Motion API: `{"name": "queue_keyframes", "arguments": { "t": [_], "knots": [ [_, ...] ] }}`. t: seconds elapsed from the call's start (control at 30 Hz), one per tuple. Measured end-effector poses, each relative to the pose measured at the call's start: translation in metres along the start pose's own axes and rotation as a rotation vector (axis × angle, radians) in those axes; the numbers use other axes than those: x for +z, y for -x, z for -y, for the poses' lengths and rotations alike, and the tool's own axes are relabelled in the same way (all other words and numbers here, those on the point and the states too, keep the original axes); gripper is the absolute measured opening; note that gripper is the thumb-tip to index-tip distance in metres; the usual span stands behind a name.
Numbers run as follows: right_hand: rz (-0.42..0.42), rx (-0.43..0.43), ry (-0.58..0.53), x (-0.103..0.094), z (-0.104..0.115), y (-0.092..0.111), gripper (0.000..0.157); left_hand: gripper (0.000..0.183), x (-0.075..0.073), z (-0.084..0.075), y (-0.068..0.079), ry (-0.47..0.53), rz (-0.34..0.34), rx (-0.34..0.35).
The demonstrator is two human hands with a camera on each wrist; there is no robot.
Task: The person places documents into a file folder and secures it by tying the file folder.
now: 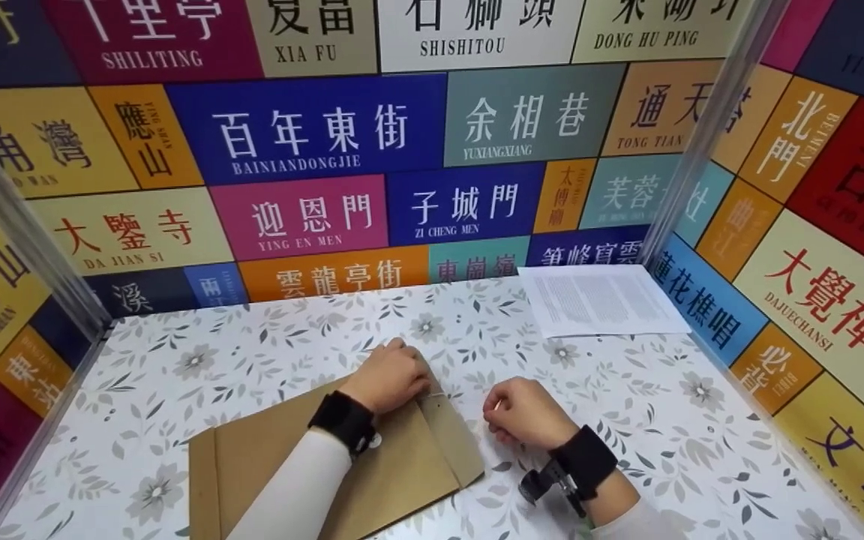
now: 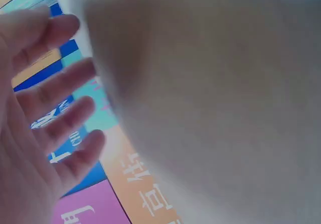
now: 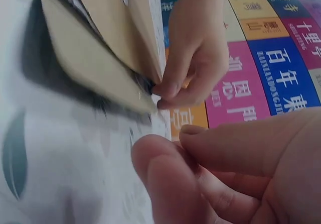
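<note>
A brown paper document envelope (image 1: 394, 480) with a round white button lies slanted on the table, its flap (image 1: 453, 431) folded out to the right. At its far right corner, my left hand (image 1: 391, 376) bends its fingers over the edge. The right wrist view shows the left thumb and finger (image 3: 193, 73) pinching at that corner, with the envelope's mouth gaping. In the left wrist view a blurred tan surface (image 2: 215, 108) fills most of the picture beside the curled fingers (image 2: 75, 113). My right hand (image 1: 529, 412) hovers right of the flap, thumb against curled fingers; nothing shows between them.
Printed paper sheets (image 1: 604, 300) lie at the table's back right. The table (image 1: 312, 345) has a grey leaf-and-flower cover. Panels with coloured name signs (image 1: 304, 127) enclose it at the back and both sides. Each wrist wears a black strap (image 1: 586, 461).
</note>
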State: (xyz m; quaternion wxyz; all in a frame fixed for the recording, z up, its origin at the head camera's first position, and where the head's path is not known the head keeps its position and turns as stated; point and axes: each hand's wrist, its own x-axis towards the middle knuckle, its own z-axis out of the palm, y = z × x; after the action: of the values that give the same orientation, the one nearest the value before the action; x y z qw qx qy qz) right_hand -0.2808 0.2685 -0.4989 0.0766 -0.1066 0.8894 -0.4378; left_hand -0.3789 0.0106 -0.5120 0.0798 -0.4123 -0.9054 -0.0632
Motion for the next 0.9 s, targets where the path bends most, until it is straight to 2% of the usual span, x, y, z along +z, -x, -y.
{"name": "queue_keyframes", "arguments": {
  "t": [0.13,0.2,0.27,0.37,0.47,0.6,0.77,0.9],
  "knots": [
    [-0.058,-0.013,0.039,-0.013,-0.007,-0.005,0.005,0.008,-0.009,-0.008,0.009,0.086,-0.13,-0.082],
    [-0.13,-0.006,0.09,-0.021,-0.014,-0.008,0.003,0.007,-0.013,-0.015,0.014,0.126,-0.172,-0.125],
    [-0.231,0.019,0.15,-0.028,-0.023,-0.011,0.014,0.01,-0.014,-0.024,0.017,0.172,-0.174,-0.163],
    [-0.382,0.074,0.245,-0.041,-0.04,-0.014,0.034,0.018,-0.014,-0.039,0.015,0.243,-0.139,-0.199],
    [-0.451,0.094,0.302,-0.052,-0.059,-0.022,0.052,0.026,-0.011,-0.053,0.007,0.31,-0.12,-0.252],
    [-0.424,0.089,0.359,-0.062,-0.081,-0.037,0.069,0.034,-0.005,-0.073,-0.005,0.378,-0.107,-0.292],
    [-0.268,0.117,0.412,-0.072,-0.096,-0.048,0.092,0.035,0.005,-0.092,-0.013,0.391,-0.052,-0.28],
    [-0.148,0.165,0.47,-0.082,-0.101,-0.055,0.103,0.035,0.009,-0.094,-0.013,0.371,-0.039,-0.28]
  ]
}}
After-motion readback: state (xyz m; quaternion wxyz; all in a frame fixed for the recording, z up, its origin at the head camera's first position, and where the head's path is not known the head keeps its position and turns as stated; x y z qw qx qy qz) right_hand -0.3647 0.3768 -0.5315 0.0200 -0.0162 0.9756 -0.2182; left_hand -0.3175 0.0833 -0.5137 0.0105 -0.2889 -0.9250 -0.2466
